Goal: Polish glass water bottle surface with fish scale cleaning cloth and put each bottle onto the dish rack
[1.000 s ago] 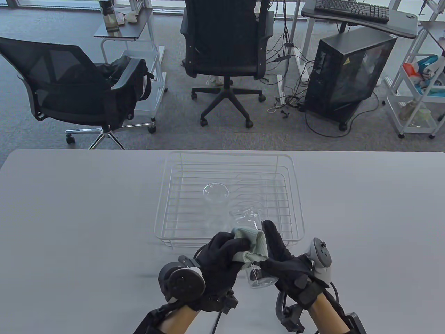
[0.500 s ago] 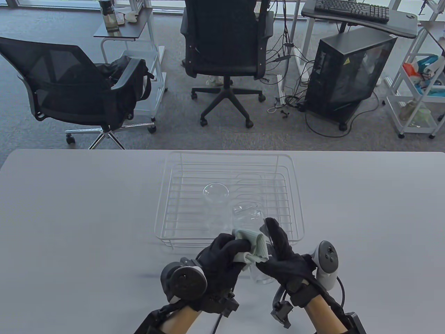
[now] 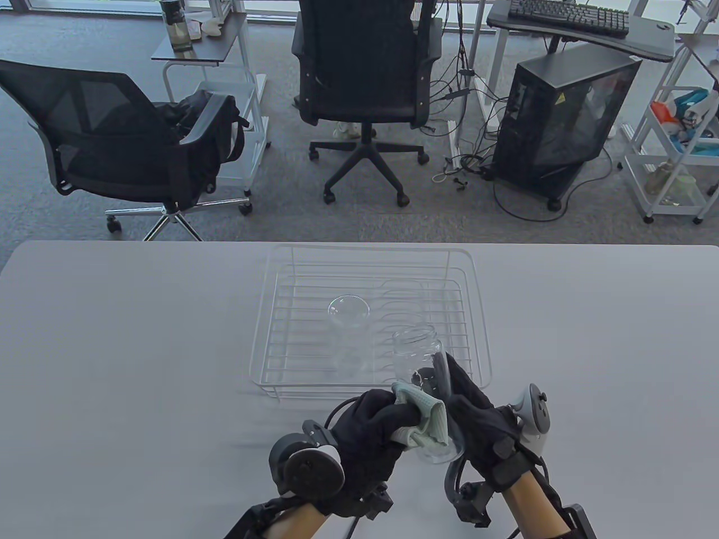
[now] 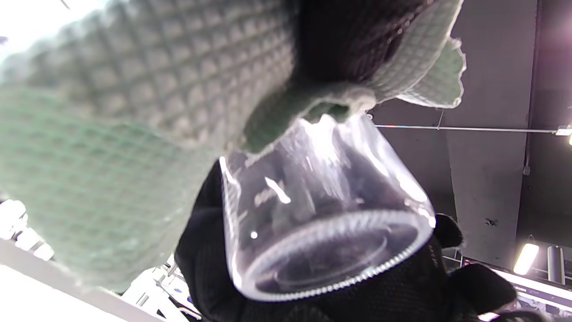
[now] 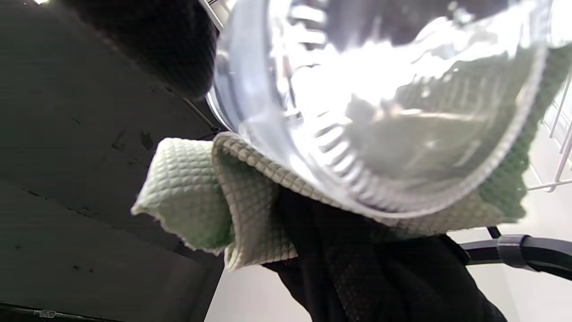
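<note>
Right hand (image 3: 477, 418) fingers wrapped round glass bottle (image 3: 418, 359); left hand (image 3: 371, 429) fingers clutch green cloth (image 3: 427, 418) against it, near dish rack (image 3: 269, 337).

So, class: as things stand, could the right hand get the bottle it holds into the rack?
Probably yes. The right hand grips the bottle just short of the rack, whose near right part looks free; the other bottle stands further left. The cloth only touches the side.

Office chairs (image 3: 359, 84), computer tower (image 3: 561, 118)
</note>
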Tool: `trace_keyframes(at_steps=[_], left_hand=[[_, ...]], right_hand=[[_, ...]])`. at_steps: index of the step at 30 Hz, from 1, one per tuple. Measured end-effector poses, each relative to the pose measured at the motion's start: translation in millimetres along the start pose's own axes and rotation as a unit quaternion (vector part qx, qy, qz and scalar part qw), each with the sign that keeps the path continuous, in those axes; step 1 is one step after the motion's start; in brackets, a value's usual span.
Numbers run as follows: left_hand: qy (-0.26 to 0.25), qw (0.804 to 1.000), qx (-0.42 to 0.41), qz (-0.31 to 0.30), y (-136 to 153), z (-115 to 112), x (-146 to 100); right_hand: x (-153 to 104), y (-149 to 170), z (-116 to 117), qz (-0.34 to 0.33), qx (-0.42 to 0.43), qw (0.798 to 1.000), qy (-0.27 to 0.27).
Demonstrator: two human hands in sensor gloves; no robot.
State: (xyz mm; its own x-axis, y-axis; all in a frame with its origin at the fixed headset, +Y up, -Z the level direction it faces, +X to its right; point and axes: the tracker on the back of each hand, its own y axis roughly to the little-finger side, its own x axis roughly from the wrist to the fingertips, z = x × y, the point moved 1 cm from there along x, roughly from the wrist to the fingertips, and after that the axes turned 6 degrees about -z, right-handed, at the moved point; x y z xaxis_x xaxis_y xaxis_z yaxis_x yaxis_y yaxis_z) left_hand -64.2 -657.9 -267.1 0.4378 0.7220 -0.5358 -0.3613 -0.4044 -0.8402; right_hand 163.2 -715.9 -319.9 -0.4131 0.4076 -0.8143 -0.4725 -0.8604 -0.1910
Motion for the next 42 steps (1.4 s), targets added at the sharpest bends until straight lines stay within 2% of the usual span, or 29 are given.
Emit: trace_keyframes(at_steps=[7, 11, 12, 16, 23, 26, 29, 34, 38, 42], left_hand=[[-0.040, 0.999, 0.012, 0.021, 8.6, 20.0, 4.6], [-0.059, 0.997, 0.026, 0.038, 15.5, 31.4, 4.1], [-0.060, 0.997, 0.029, 0.042, 17.4, 31.6, 2.5], [-0.057, 0.996, 0.004, 0.062, 20.7, 25.4, -0.8], [0.008, 1.000, 0.009, 0.011, 0.2, -8.1, -3.8], [0.024, 0.999, 0.021, -0.007, -7.1, -17.9, -5.8], [0.018, 1.000, 0.018, -0.007, -7.4, -16.2, -3.8], [-0.008, 1.000, 0.025, -0.003, -4.4, -6.7, -3.8], [-0.036, 0.999, -0.005, 0.029, 6.2, 3.1, -5.0], [-0.055, 0.998, -0.017, 0.041, 10.0, 11.1, -3.1]], right_hand=[[-5.1, 14.8, 9.7, 0.077, 0.008, 0.995, -0.069], [-3.6, 19.3, 16.3, 0.097, 0.009, 0.990, -0.104], [-2.4, 17.6, 17.9, 0.094, 0.001, 0.990, -0.104], [0.4, 8.2, 13.3, 0.027, -0.122, 0.991, -0.056], [-1.4, -3.7, 1.5, -0.044, -0.136, 0.988, 0.058], [-3.8, -9.9, -1.7, -0.052, -0.153, 0.983, 0.084], [-4.5, -10.0, -0.1, -0.047, -0.155, 0.984, 0.076], [-3.8, -0.9, 7.9, -0.024, -0.083, 0.995, 0.052], [-4.4, 3.8, 11.6, 0.001, -0.009, 1.000, 0.018], [-3.1, 4.2, 14.2, 0.012, -0.045, 0.999, -0.019]])
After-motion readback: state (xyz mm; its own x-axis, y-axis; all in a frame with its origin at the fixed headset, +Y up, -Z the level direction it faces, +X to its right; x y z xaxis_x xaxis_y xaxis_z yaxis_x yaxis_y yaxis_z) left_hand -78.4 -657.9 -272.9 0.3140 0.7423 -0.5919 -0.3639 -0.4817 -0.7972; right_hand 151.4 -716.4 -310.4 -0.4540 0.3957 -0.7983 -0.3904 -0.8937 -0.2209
